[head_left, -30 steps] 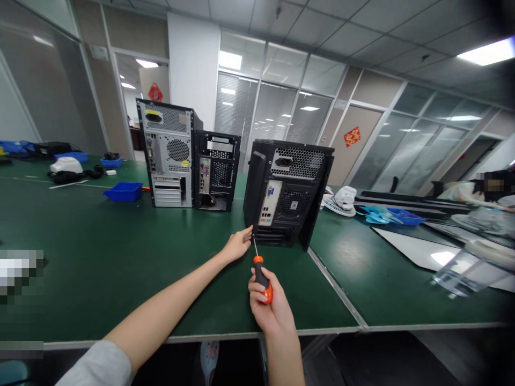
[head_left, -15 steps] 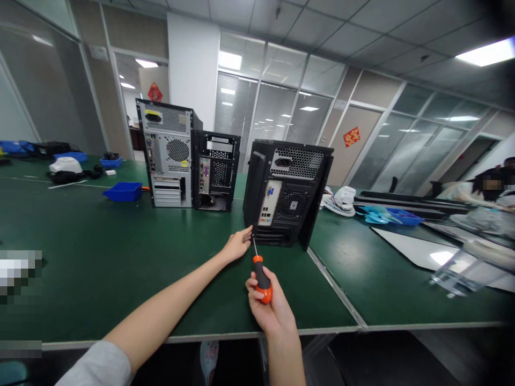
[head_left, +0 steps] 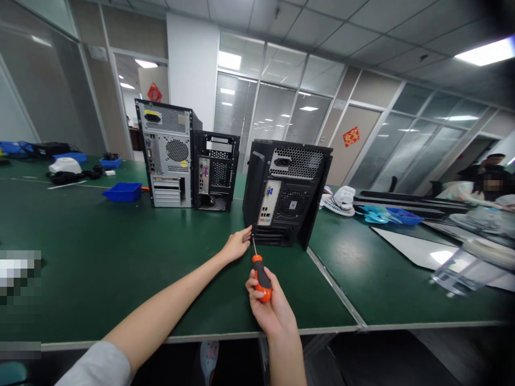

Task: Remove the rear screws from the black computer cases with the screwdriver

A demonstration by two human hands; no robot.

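A black computer case (head_left: 295,185) stands upright on the green table, its rear panel facing me and slightly turned. My right hand (head_left: 267,295) is wrapped round the handle of an orange and black screwdriver (head_left: 261,279). The thin shaft slants up to the lower left corner of the case's rear edge. At that same corner my left hand (head_left: 237,245) has its fingers close together, fingertips touching the case beside the screwdriver tip. Whatever lies between those fingertips, perhaps a small screw, is too small to make out.
A grey computer case (head_left: 167,155) and a smaller black case (head_left: 217,171) stand behind to the left. A blue tray (head_left: 123,192) lies further left. To the right are a white fan-like part (head_left: 344,198), a white panel (head_left: 414,249) and a clear container (head_left: 466,273). A person sits at far right.
The screwdriver handle has turned slightly in my right hand, its tip staying at the same corner. My left hand has not visibly moved. Another person's head shows more at far right.
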